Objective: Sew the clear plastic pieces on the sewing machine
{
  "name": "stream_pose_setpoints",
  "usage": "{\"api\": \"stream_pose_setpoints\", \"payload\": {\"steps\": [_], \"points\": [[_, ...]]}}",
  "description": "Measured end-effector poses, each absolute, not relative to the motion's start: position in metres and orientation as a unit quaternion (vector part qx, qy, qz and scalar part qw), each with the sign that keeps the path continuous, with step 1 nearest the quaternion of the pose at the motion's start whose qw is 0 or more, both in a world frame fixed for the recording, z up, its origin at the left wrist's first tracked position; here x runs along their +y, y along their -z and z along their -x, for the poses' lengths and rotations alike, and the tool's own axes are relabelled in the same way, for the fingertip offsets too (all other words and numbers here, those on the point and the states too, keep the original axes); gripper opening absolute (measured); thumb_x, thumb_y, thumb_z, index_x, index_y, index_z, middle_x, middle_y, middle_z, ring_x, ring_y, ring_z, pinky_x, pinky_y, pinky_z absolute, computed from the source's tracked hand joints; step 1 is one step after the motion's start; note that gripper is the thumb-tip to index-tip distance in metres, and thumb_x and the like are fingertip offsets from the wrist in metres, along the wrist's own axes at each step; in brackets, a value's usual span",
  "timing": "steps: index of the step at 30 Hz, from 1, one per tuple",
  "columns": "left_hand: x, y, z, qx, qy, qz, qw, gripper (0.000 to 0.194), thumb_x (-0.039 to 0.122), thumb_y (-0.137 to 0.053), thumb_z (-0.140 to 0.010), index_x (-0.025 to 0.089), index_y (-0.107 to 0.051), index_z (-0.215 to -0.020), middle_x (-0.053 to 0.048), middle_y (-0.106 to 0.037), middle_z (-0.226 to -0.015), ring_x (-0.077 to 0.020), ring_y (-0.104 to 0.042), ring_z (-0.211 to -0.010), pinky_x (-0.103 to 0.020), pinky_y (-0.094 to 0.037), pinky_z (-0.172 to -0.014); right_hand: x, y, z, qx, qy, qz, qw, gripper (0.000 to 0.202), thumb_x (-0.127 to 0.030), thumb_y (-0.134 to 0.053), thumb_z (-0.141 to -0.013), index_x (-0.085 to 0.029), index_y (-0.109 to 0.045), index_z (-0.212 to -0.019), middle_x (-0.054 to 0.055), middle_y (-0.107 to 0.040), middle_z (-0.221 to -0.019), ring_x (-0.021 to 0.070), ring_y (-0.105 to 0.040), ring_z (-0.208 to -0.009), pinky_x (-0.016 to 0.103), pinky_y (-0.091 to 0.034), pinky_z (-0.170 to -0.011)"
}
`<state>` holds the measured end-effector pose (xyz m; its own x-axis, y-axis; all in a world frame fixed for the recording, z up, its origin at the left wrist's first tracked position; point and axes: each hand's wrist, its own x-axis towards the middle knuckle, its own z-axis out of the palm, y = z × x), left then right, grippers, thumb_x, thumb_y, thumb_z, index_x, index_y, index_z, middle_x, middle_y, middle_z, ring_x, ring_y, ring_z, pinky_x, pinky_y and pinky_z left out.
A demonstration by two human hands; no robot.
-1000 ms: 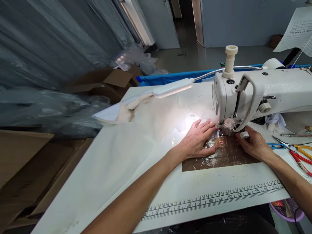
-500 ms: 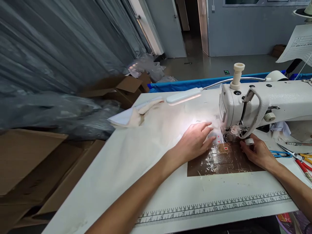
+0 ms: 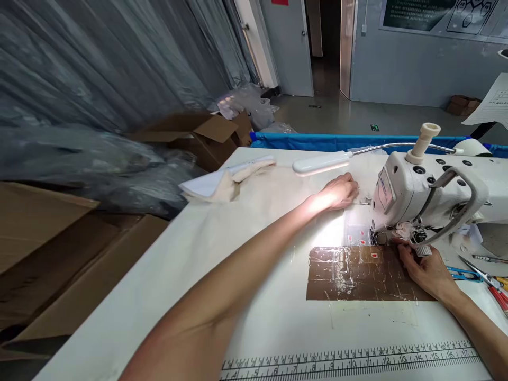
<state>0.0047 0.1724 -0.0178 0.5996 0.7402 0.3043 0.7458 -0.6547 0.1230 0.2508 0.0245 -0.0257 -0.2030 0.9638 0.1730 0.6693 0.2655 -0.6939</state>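
Note:
My left hand [image 3: 340, 191] has reached to the far part of the white table, left of the sewing machine [image 3: 432, 185]. Its fingers are curled together; whatever they hold is hidden. Close to them is a small metal piece [image 3: 365, 201]. Under the machine head, my right hand [image 3: 426, 272] has thumb and fingers drawn together beside the presser foot [image 3: 379, 238], partly behind a white knob [image 3: 423, 251]. I cannot make out what is between them. A brown, shiny taped sheet [image 3: 337, 272] lies in front of the needle area, next to a clear plate with red marks [image 3: 357, 235].
A white lamp [image 3: 322, 163] on a bendable neck hangs over the table. Cream fabric [image 3: 228, 188] lies at the far left. Scissors [image 3: 486, 278] and a blue tool [image 3: 462, 273] are at right. A printed ruler [image 3: 357, 362] runs along the front edge. Cardboard boxes [image 3: 79, 286] stand left.
My left hand has moved away from the presser foot to the back of the table, its spread fingers now curled. My right hand stays by the needle area. The view has shifted.

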Motion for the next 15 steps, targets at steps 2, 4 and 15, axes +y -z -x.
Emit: {"api": "stream_pose_setpoints", "payload": {"steps": [2,4,15], "points": [[0.182,0.018,-0.008,-0.447,0.157,0.880,0.005,0.020,0.017,-0.045,-0.085,0.015,-0.060,-0.073,-0.009,-0.059,-0.086,-0.0199,-0.059,-0.072,-0.032,-0.049,-0.063,0.025,0.028,-0.252,-0.739,-0.241,0.553,0.300,0.026,-0.038,-0.045,-0.086,-0.023,-0.059,-0.069,0.002,-0.061,-0.068,0.0187,-0.057,-0.064,0.030,-0.049,-0.063],[0.185,0.017,-0.009,-0.470,0.155,0.869,0.004,0.017,0.018,-0.047,-0.083,0.015,-0.062,-0.076,-0.011,-0.060,-0.091,-0.0241,-0.060,-0.080,-0.036,-0.050,-0.068,0.025,0.029,-0.252,-0.743,-0.238,0.549,0.300,0.025,-0.036,-0.045,-0.086,-0.023,-0.060,-0.071,0.002,-0.062,-0.070,0.0186,-0.058,-0.065,0.030,-0.049,-0.063],[0.124,0.006,-0.028,-0.354,0.105,0.927,0.059,0.016,0.013,-0.046,-0.083,0.018,-0.061,-0.086,-0.008,-0.064,-0.093,-0.0211,-0.058,-0.085,-0.034,-0.048,-0.079,0.024,0.027,-0.250,-0.747,-0.241,0.552,0.281,0.034,-0.039,-0.041,-0.084,-0.019,-0.068,-0.088,0.004,-0.062,-0.074,0.0203,-0.057,-0.062,0.034,-0.046,-0.059]]}}
